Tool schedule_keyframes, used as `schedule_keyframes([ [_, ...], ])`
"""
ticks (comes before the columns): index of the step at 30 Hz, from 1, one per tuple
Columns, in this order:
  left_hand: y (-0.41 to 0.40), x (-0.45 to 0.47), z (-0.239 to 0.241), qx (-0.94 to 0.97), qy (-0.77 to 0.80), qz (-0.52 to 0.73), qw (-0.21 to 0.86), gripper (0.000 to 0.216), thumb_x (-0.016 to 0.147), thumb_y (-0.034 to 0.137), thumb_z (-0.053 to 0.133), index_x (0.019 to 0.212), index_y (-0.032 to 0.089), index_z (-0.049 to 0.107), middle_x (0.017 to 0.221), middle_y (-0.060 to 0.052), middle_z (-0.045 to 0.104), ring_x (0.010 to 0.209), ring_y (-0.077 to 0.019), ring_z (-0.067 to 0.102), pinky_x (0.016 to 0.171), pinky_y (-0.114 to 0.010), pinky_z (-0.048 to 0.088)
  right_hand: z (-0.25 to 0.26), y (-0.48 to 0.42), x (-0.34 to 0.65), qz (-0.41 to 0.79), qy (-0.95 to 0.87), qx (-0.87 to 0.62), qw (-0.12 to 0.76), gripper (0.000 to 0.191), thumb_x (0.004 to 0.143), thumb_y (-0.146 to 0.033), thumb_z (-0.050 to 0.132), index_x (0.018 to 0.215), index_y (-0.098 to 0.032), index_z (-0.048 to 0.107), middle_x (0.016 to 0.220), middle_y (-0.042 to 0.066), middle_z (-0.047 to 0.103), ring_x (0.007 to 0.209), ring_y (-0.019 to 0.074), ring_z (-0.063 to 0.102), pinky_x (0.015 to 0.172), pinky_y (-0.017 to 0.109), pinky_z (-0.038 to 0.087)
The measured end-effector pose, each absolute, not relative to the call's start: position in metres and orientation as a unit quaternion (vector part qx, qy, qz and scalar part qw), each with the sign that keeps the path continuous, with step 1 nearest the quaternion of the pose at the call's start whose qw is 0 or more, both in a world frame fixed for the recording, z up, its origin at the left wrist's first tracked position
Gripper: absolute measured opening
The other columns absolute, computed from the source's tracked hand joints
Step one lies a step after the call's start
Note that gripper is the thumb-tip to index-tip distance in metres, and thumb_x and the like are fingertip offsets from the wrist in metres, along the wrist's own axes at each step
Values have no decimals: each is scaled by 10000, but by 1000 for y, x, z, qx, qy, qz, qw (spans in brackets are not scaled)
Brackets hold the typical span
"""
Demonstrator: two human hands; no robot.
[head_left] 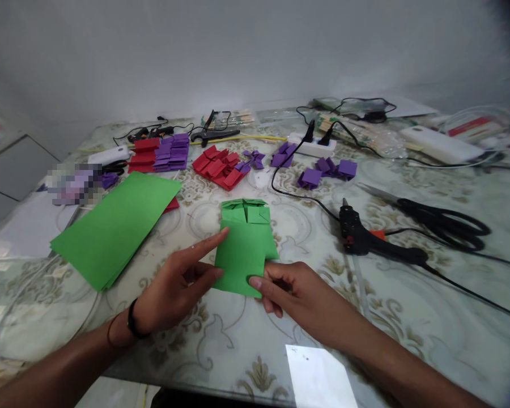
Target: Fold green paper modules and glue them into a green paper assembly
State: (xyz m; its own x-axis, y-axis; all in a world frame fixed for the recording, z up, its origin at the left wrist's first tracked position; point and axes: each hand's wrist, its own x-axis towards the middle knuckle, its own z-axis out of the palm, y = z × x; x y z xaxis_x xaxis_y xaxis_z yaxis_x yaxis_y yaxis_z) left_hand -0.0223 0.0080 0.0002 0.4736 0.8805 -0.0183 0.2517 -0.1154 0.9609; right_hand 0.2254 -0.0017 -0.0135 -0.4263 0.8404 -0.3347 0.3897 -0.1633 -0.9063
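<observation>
A small square of green paper (242, 255) is held between both hands over the table, and part of another green piece shows behind its right edge. With thumb and index finger, my left hand (176, 280) pinches the paper's left side, the index finger lying along its upper part. My right hand (287, 286) grips the lower right corner, thumb on top and the other fingers beneath. Just beyond the paper lie folded green paper pieces (246, 211). A stack of larger green sheets (119, 229) rests to the left of my left hand.
Folded red pieces (221, 167) and purple pieces (310, 178) lie farther back. On the right are a black glue gun (365, 238) with its cord and black-handled scissors (442, 218). A white power strip (314, 146) with plugs stands behind. White paper (318, 374) lies near the front edge.
</observation>
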Motion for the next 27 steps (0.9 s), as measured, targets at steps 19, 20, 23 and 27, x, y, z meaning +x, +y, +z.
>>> schedule_keyframes([
  [19,7,-24,-1,674,381,335,537,585,1059,213,631,1631,233,506,643,104,346,514,-81,236,441,-199,198,-7,-2,226,560,-628,-481,247,521,1020,-613,551,685,-216,589,648,12,614,613,157,549,594,291,399],
  [20,7,-24,-1,674,376,336,540,584,1059,204,630,1629,240,508,643,104,349,515,-81,232,441,-198,195,-7,-2,227,562,-629,-477,248,521,1022,-610,553,685,-215,592,650,13,615,620,159,555,602,292,406],
  [23,7,-24,0,667,367,334,556,591,1065,193,627,1638,251,495,639,106,347,516,-79,226,443,-199,187,-5,-2,227,566,-628,-470,253,543,1021,-628,558,672,-213,592,645,13,610,619,159,549,598,292,407],
  [27,8,-27,1,652,355,320,588,593,1073,213,632,1644,279,486,631,106,348,514,-78,230,446,-199,189,-5,-1,227,564,-625,-465,274,588,1031,-659,534,653,-212,590,619,7,588,590,151,520,570,289,386],
])
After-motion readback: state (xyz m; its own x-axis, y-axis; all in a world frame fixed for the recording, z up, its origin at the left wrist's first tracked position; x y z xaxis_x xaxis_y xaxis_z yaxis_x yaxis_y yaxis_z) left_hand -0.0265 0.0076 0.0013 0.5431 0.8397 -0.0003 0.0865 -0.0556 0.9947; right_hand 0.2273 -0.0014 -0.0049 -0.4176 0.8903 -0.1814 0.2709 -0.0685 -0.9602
